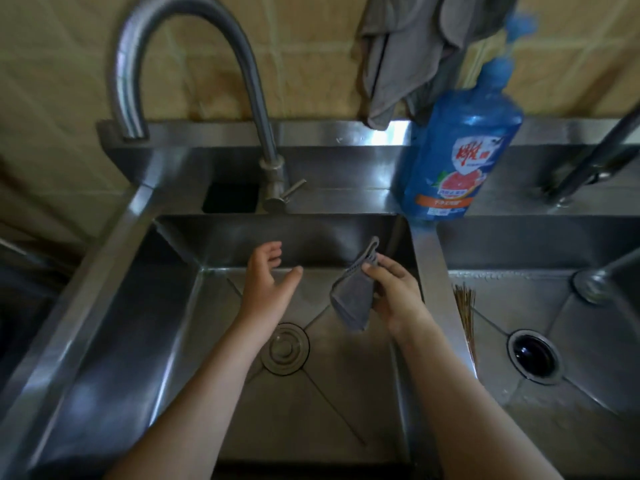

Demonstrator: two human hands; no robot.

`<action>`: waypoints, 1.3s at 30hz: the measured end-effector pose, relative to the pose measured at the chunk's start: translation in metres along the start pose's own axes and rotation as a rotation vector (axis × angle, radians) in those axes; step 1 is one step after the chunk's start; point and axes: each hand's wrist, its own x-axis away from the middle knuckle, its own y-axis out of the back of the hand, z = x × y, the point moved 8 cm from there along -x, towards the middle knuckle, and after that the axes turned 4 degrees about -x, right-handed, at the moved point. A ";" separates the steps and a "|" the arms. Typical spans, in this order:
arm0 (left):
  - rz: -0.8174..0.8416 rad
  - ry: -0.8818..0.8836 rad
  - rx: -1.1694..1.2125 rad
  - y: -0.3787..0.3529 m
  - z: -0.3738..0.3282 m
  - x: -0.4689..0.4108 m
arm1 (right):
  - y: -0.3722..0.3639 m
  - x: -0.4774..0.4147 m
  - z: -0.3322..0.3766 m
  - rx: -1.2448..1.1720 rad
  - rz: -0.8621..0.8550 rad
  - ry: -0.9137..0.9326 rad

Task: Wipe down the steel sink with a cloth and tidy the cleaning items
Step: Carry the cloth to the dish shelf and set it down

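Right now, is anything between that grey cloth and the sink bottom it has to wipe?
Nothing visible. The cloth, pinched in the right hand, hangs over bare steel in the sink. The left hand is open beside it, and the drain cover sits nearer the person.

Blue detergent bottle (460,147) on steel sink (346,199)

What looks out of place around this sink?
A bundle of thin sticks lies in the right basin against the divider. The blue detergent bottle on the back ledge looks tilted, though the wide lens may exaggerate that.
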 end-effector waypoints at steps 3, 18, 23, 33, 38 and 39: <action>0.010 -0.013 0.053 0.027 -0.019 0.019 | -0.016 0.019 0.018 -0.062 0.050 0.005; -0.105 -0.173 0.216 0.176 -0.092 0.112 | -0.113 0.179 0.089 -0.084 0.182 0.189; -0.159 -0.196 0.234 0.213 -0.118 0.141 | -0.129 0.220 0.100 -0.103 0.168 0.154; -0.333 -0.259 0.237 0.264 -0.149 0.188 | -0.192 0.263 0.098 0.057 0.354 0.082; -0.482 -0.196 0.231 0.290 -0.148 0.220 | -0.216 0.277 0.095 0.103 0.438 0.017; -0.526 -0.192 0.237 0.297 -0.149 0.229 | -0.223 0.280 0.095 0.106 0.468 0.023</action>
